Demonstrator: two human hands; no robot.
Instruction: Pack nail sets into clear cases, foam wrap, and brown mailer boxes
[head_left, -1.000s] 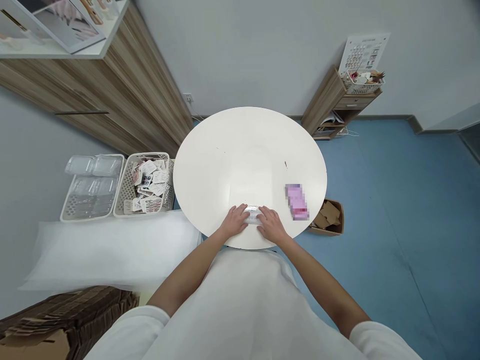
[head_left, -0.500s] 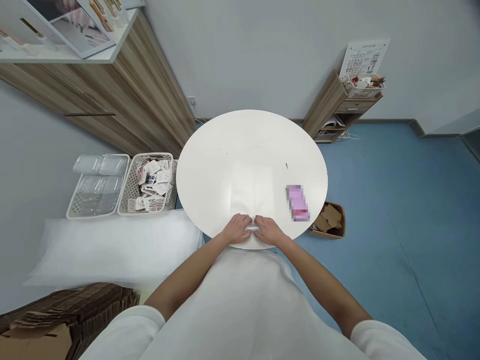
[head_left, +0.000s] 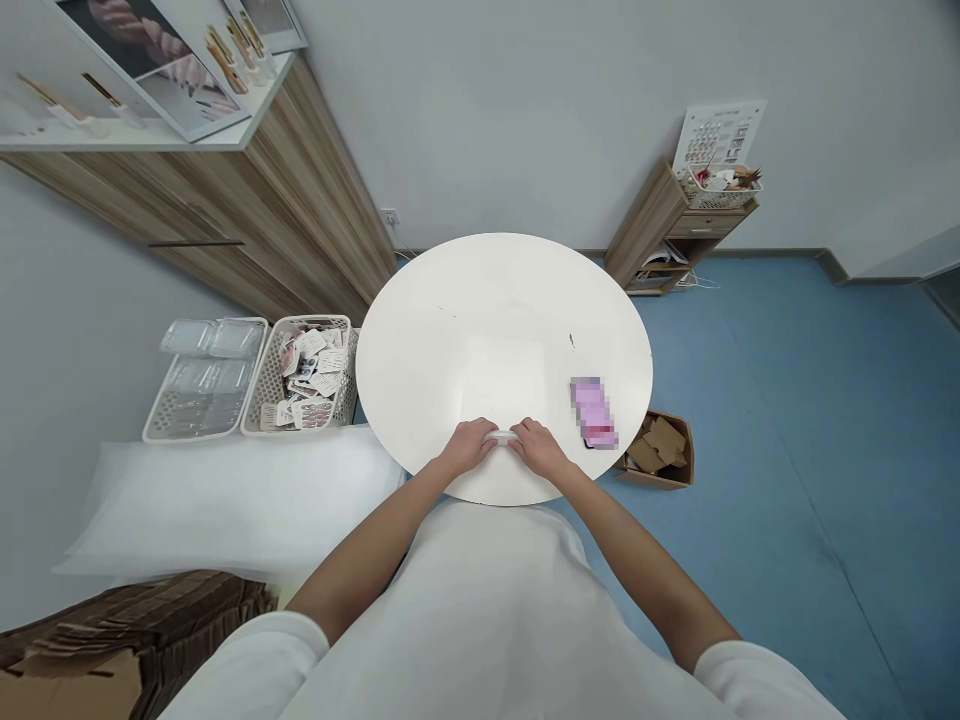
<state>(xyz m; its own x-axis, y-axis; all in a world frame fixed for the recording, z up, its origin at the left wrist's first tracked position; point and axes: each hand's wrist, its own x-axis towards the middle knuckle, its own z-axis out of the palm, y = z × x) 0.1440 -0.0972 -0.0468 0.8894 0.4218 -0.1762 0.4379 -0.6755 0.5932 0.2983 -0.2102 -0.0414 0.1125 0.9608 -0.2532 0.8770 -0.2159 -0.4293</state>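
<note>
Both of my hands rest near the front edge of a round white table [head_left: 480, 310]. My left hand [head_left: 469, 446] and my right hand [head_left: 537, 449] are curled round a small clear plastic case [head_left: 502, 436] from either side, fingertips almost meeting over it. Most of the case is hidden under the fingers. A pink blurred flat object [head_left: 594, 412] lies on the table to the right of my right hand.
Two white baskets stand left of the table, one with clear plastic cases [head_left: 204, 380], one with printed cards [head_left: 306, 374]. White foam sheet [head_left: 217, 500] lies before them. A cardboard box [head_left: 660, 450] sits on the blue floor at right. Wooden cabinets [head_left: 247, 210] line the wall.
My fingers went from lying flat over the clear case to closing round it, hands drawing together. The view has tilted slightly upward.
</note>
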